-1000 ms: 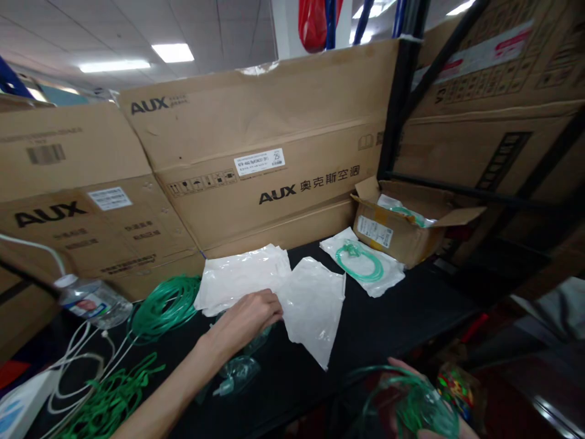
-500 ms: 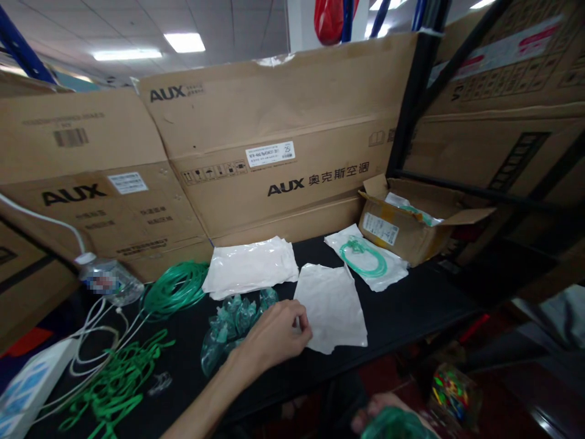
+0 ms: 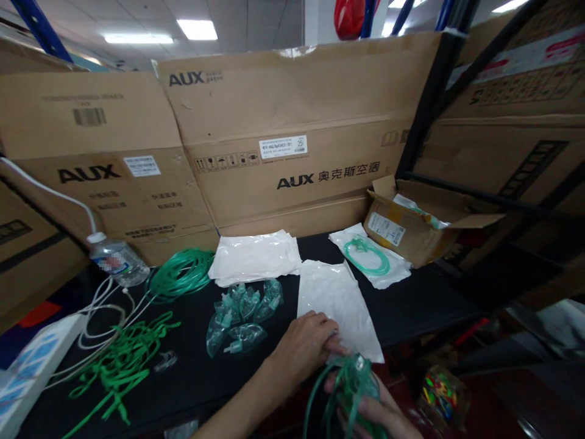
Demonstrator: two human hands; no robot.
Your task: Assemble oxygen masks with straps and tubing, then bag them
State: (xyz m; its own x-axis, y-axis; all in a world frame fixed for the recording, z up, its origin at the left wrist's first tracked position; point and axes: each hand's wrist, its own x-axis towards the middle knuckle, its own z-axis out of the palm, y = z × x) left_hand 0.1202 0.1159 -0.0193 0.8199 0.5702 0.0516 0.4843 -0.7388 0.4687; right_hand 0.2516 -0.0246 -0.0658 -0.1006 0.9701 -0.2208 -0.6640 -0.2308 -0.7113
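My right hand (image 3: 379,408), low in front of me, holds a clear green plastic mask with coiled green tubing (image 3: 354,378). Beside it my left hand (image 3: 311,338) is closed at the lower edge of a flat white pouch (image 3: 336,296), its fingertips partly hidden by the mask. To the left of that hand lie several loose green masks (image 3: 244,311) on the black tabletop (image 3: 196,372). A stack of white pouches (image 3: 256,256) lies behind them.
Coiled green tubing (image 3: 183,274), tangled green straps (image 3: 121,360), a bottle (image 3: 119,259) and a white power strip (image 3: 39,372) lie left. A pouch with tubing (image 3: 368,256) and an open carton (image 3: 406,222) stand right. Large cardboard (image 3: 292,97) walls the back.
My right hand has risen with the mask and tubing toward the pouch. My left hand has moved right and down along the pouch. The pouch's near edge has shifted toward me.
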